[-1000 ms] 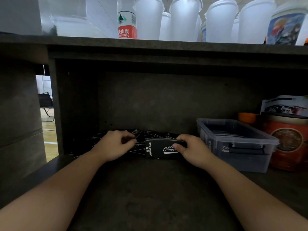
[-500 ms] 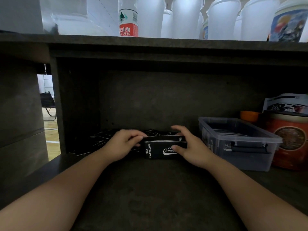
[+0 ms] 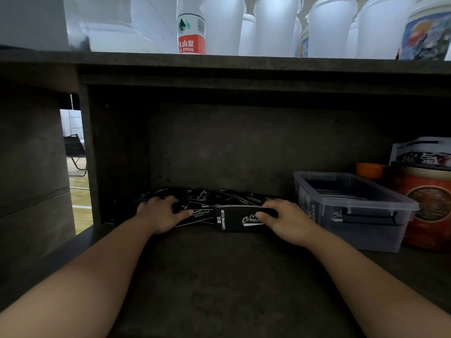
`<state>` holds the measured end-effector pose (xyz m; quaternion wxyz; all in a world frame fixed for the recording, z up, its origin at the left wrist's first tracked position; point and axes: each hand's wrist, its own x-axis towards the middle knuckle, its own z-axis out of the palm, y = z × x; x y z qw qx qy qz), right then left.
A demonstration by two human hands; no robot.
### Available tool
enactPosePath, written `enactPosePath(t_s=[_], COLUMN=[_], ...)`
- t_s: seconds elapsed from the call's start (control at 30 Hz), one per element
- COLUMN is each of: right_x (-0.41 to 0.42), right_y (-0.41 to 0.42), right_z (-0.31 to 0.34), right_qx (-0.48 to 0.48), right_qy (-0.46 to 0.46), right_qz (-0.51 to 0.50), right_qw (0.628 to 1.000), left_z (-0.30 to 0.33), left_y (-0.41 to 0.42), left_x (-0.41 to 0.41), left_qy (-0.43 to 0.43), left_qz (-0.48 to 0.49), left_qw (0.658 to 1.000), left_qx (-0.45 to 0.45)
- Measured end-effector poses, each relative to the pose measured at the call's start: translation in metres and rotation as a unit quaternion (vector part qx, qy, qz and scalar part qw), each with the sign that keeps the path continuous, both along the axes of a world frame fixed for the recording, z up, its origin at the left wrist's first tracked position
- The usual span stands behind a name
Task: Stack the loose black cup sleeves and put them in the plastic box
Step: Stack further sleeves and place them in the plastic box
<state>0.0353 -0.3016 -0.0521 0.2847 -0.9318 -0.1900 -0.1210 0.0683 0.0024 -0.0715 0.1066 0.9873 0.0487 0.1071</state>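
Loose black cup sleeves (image 3: 219, 196) with white print lie spread at the back of a dark shelf. My right hand (image 3: 285, 220) grips a neat stack of sleeves (image 3: 234, 219) standing on edge, thumb on its front face. My left hand (image 3: 161, 213) lies on the loose pile to the left, fingers curled over a sleeve and thumb pointing toward the stack. The clear plastic box (image 3: 351, 211) stands right of my right hand, with several sleeves inside.
An orange-red round tin (image 3: 429, 203) and a printed packet (image 3: 422, 152) stand right of the box, an orange cup (image 3: 371, 170) behind it. On the shelf above are a water bottle (image 3: 191, 28) and several white cups (image 3: 275, 25). The shelf's left wall (image 3: 92, 154) is close.
My left hand has drawn back left from the stack onto the loose pile. My right hand's fingers, raised over the stack half a second ago, now wrap its right end.
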Motion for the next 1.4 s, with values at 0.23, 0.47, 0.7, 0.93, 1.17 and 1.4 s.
enactPosePath(t_s=[0.23, 0.47, 0.7, 0.93, 1.17, 1.4], right_x=[0.002, 0.001, -0.001, 0.0, 0.0, -0.001], right_y=[-0.001, -0.001, -0.001, 0.001, 0.002, 0.014], right_z=[-0.001, -0.001, 0.001, 0.0, -0.001, -0.006], right_qx=[0.01, 0.015, 0.025, 0.057, 0.068, 0.036], right_qy=[-0.006, -0.006, -0.007, -0.005, -0.008, -0.039], right_qz=[0.012, 0.016, 0.022, 0.003, 0.001, 0.002], right_qw=[1.0, 1.0, 0.999, 0.998, 0.998, 0.999], left_z=[0.012, 0.02, 0.02, 0.022, 0.012, 0.003], left_y=[-0.009, -0.007, -0.01, -0.01, -0.048, -0.093], left_x=[-0.01, -0.017, -0.026, -0.018, -0.026, -0.037], left_qy=[-0.093, -0.441, -0.39, -0.339, -0.074, -0.093], left_qz=[-0.103, -0.05, -0.017, -0.076, -0.291, -0.222], left_qw=[0.99, 0.895, 0.904, 0.864, 0.893, 0.913], left_qx=[0.008, 0.044, -0.175, -0.365, -0.335, -0.33])
